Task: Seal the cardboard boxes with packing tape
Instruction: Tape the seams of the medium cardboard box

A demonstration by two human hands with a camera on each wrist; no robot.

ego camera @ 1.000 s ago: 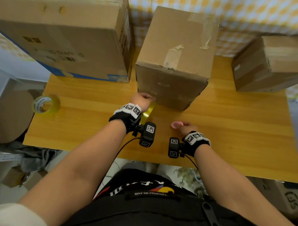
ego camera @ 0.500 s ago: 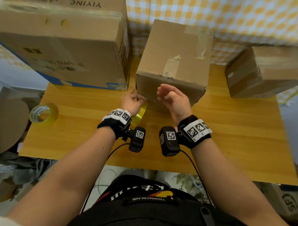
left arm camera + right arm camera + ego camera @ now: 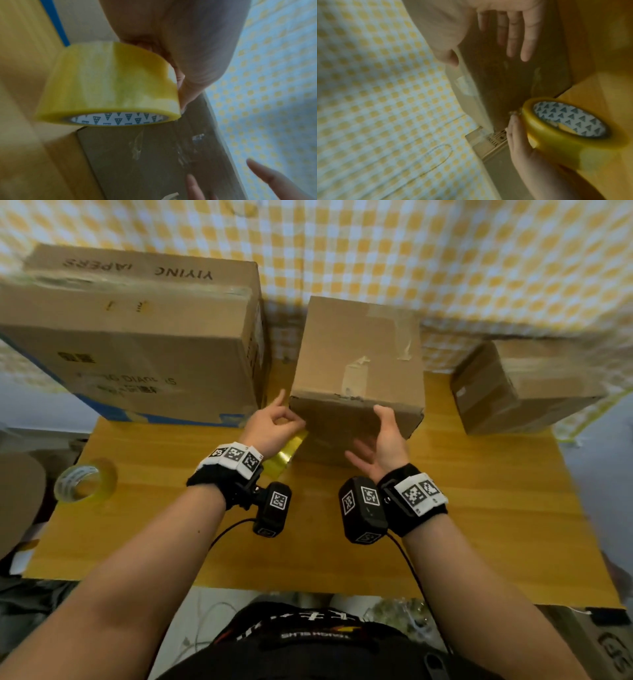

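Desk [image 3: 479, 525]: yellowish wood-grain top, near edge running across the lower part of the head view. Behind it hangs a yellow-and-white checked cloth [image 3: 445, 261] covering the back of the scene.

Three cardboard boxes stand on the desk along the cloth. Large box [image 3: 130, 344] at far left, with printed lettering and a blue stripe at its base. Middle box [image 3: 359, 361] stands just beside it, old tape scraps on its top face. Small box [image 3: 520, 385] sits well apart at the right.

Left hand [image 3: 270, 428] is at the near left corner of the middle box; its fingers [image 3: 515, 134] grip a yellow tape roll [image 3: 109, 86], whose white core carries a triangle print. The roll is held just above the desk, beside the box's near face.

Right hand [image 3: 383, 440] is raised in front of the middle box's near face, fingers [image 3: 527, 40] straight and spread, holding nothing; contact with the cardboard cannot be confirmed.

A second tape roll [image 3: 85, 481] lies near the desk's left edge, well apart from both hands.
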